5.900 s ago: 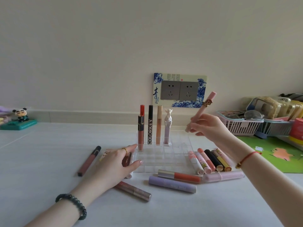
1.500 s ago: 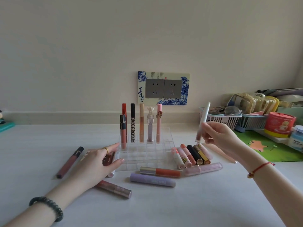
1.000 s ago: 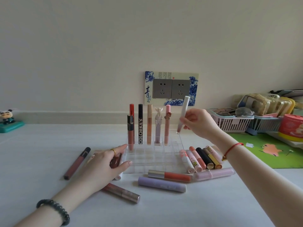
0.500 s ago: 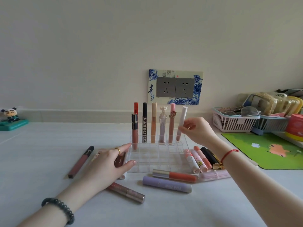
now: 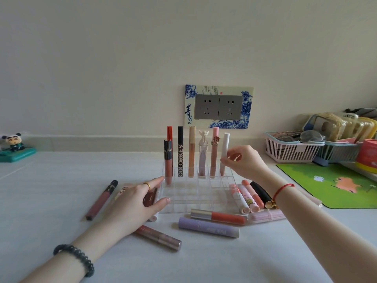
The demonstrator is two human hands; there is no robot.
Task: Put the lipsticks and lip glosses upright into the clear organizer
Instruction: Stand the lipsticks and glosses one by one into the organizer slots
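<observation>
Right hand (image 5: 242,162) pinched white lip gloss tube (image 5: 225,147), upright in clear organizer (image 5: 193,199) beneath it; left hand (image 5: 138,201), fingers spread, touched organizer's side.

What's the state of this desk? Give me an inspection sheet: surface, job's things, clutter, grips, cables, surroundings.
Surface: white tabletop, level.
Job's things: clear organizer holds seven standing tubes at its far end; the white tube leans slightly; loose tubes lie around it.
Clutter: baskets, red tub, green mat at right.
Grips: left hand flat against the organizer's left side; right hand pinches the white tube.
Cables: nothing seen.
Surroundings: cream wall, double socket, panda figurine.
</observation>
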